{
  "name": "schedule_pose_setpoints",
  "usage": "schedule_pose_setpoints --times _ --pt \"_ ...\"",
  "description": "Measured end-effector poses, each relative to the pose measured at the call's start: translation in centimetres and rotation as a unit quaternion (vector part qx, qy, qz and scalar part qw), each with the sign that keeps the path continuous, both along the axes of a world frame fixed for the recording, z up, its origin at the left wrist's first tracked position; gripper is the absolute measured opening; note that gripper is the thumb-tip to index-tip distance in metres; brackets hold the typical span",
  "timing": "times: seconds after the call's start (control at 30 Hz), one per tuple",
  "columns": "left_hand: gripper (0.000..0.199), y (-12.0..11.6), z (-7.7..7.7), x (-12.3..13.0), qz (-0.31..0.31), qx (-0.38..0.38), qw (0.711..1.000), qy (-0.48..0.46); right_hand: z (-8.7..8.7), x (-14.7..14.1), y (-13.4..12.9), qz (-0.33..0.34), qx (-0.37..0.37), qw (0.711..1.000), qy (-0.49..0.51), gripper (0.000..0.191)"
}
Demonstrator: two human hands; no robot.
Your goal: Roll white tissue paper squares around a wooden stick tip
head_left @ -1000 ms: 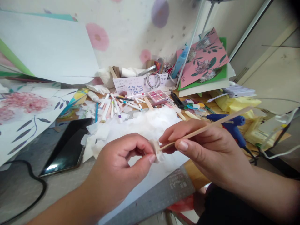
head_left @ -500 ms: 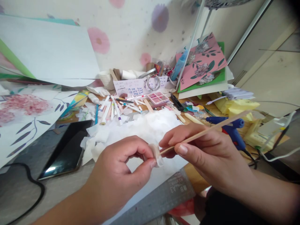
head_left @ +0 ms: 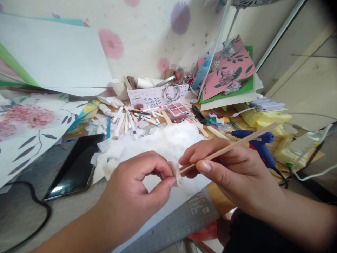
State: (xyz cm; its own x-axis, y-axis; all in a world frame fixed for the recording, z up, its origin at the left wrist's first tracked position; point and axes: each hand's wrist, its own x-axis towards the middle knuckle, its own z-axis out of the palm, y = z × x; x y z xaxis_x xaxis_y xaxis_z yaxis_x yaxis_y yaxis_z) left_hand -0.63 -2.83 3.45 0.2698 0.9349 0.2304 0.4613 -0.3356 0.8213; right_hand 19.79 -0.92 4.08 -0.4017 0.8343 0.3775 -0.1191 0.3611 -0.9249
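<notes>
From the head view, I see the left hand (head_left: 142, 186) pinching a small pale scrap (head_left: 176, 173) between thumb and fingertips, over the white sheet (head_left: 160, 214) at the counter's near edge. The right hand (head_left: 229, 168) is closed on a slim wooden stick (head_left: 237, 144), tilted, its lower tip at the scrap. A dark phone (head_left: 75, 168) lies left of them.

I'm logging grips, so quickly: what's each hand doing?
Left hand: closed, pinching the pale scrap.
Right hand: closed around the thin wooden stick.
</notes>
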Motion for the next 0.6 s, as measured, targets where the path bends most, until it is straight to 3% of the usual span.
schedule_pose_setpoints --times 0.6 --pt "0.015 -0.18 0.37 0.34 0.019 -0.028 0.999 -0.007 0.37 0.35 -0.05 -0.002 0.017 0.999 -0.042 0.009"
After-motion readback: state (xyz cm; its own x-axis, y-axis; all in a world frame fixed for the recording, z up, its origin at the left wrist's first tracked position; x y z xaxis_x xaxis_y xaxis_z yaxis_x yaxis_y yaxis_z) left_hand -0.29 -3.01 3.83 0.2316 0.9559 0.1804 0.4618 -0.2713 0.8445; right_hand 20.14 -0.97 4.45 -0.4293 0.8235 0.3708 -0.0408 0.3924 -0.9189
